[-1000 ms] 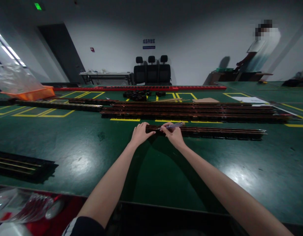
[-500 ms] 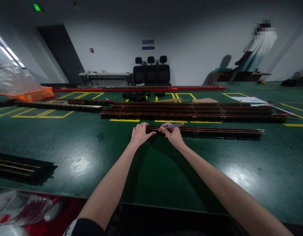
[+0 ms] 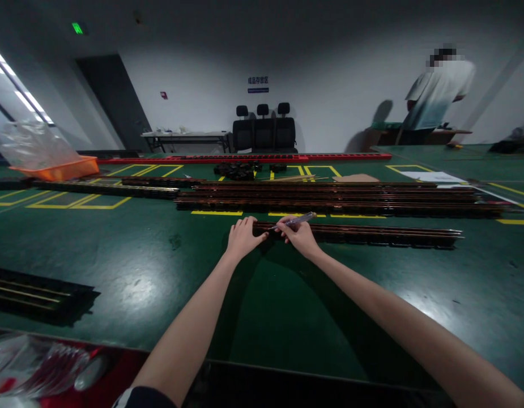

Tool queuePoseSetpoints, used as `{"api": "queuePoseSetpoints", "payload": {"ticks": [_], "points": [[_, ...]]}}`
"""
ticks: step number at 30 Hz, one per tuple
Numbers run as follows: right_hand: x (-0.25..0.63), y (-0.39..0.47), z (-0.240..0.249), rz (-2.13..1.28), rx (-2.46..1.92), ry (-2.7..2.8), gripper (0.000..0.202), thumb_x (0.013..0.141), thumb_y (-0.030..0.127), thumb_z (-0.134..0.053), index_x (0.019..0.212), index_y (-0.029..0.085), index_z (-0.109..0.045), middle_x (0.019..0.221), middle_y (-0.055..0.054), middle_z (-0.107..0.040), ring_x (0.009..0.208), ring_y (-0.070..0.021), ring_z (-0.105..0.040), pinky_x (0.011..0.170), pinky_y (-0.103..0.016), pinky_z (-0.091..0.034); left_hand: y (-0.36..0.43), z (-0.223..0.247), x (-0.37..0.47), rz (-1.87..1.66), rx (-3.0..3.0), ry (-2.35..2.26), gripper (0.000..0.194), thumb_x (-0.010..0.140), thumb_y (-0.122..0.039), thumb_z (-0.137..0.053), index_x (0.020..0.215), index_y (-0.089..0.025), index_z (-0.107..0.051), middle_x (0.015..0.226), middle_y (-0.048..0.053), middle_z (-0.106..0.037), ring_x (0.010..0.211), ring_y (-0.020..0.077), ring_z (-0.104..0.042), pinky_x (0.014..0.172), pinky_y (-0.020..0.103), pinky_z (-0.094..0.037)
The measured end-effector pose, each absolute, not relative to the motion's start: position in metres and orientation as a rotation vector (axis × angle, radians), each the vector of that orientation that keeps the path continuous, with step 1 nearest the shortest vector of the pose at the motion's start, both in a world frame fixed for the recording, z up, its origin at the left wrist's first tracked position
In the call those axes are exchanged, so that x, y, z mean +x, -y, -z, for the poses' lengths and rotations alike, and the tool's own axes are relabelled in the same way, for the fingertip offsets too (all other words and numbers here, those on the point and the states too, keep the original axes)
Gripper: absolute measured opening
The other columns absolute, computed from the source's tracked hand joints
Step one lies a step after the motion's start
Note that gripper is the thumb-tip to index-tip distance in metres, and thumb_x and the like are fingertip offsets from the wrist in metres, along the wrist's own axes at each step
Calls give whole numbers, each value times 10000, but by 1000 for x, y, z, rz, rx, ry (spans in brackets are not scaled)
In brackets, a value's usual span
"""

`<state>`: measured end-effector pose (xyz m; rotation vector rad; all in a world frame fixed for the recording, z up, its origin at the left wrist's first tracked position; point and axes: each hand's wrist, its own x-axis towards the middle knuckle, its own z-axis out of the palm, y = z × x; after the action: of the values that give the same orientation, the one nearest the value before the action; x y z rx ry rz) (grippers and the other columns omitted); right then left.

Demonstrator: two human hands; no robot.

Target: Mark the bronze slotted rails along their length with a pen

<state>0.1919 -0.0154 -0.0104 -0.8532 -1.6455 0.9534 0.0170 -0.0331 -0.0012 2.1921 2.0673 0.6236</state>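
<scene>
Right hand gripping slim tool, left hand clasping dark strip, strip bundle just beyond, orange tray far left

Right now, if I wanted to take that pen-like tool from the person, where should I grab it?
I'd probably pinch the free rear end of the pen-like tool, coming from the upper right: it slants up and rightward out of the right hand, while its tip points down-left toward the dark strip.

Black seats by the wall, orange tray on the green desk
A clear bag sits in the tray; a sign hangs above the seats; a person stands at right, a dark door at left.
</scene>
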Motion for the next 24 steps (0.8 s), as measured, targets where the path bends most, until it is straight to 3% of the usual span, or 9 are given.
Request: {"api": "queuePoseSetpoints", "payload": {"ticks": [24], "points": [[197, 24, 10, -842, -928, 1565, 209, 795, 383, -581, 795, 174, -588, 700, -48, -651, 568, -138, -590, 439, -234, -487, 35, 0, 20, -656, 2192, -2056, 419, 809, -454, -536, 1116, -169, -524, 1158, 111, -603, 1092, 264, -536, 927, 412, -431]]}}
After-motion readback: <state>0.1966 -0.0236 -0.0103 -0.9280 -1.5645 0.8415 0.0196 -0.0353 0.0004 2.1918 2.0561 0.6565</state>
